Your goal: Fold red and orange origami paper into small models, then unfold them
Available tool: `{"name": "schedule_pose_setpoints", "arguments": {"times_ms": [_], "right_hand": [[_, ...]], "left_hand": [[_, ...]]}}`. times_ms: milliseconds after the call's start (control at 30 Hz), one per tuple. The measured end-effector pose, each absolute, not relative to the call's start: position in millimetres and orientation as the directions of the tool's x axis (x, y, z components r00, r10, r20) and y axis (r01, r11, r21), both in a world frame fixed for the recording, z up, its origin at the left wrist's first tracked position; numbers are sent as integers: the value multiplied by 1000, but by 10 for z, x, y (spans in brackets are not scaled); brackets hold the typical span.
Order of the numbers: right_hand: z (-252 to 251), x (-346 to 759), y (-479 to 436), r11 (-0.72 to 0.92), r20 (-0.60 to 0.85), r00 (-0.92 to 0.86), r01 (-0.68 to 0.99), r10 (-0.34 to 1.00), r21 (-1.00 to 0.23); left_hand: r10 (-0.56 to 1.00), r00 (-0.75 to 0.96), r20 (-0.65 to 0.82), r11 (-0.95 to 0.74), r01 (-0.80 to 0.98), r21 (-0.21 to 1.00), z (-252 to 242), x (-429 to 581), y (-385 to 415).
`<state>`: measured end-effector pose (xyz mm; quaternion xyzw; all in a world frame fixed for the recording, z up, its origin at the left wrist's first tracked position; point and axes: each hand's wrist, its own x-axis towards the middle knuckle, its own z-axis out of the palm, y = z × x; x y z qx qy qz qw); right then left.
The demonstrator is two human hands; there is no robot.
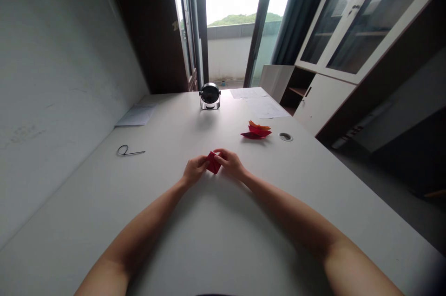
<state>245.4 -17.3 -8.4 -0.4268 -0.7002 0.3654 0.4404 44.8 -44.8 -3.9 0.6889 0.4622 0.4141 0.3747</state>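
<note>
Between my two hands is a small piece of folded red paper (213,164), turned like a diamond with one corner toward me. My left hand (195,168) pinches its left edge between thumb and fingers. From the other side, my right hand (229,162) grips the upper right edge, thumb on the front face and fingers behind. Both hands are just above or resting on the white table; I cannot tell which. Beyond my right hand lies a stack of folded red and orange paper pieces (257,130).
A black cable tie (130,151) bent into a loop lies at left. A round silver-and-black device on a stand (210,96) stands near the far edge. Papers (136,115) lie at far left, with more sheets (266,105) at far right. A round cable hole (285,137) sits near the right edge.
</note>
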Motion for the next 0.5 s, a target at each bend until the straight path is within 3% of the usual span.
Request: {"name": "schedule_pose_setpoints", "arguments": {"times_ms": [300,500], "right_hand": [[-16,2413,-260,433,344,-312,285,885,-855],[-9,2428,-257,465,356,-342,325,870,-823]], "left_hand": [[940,264,214,-317,454,833,18,442,-483],[943,245,225,-307,381,872,61,460,-507]]}}
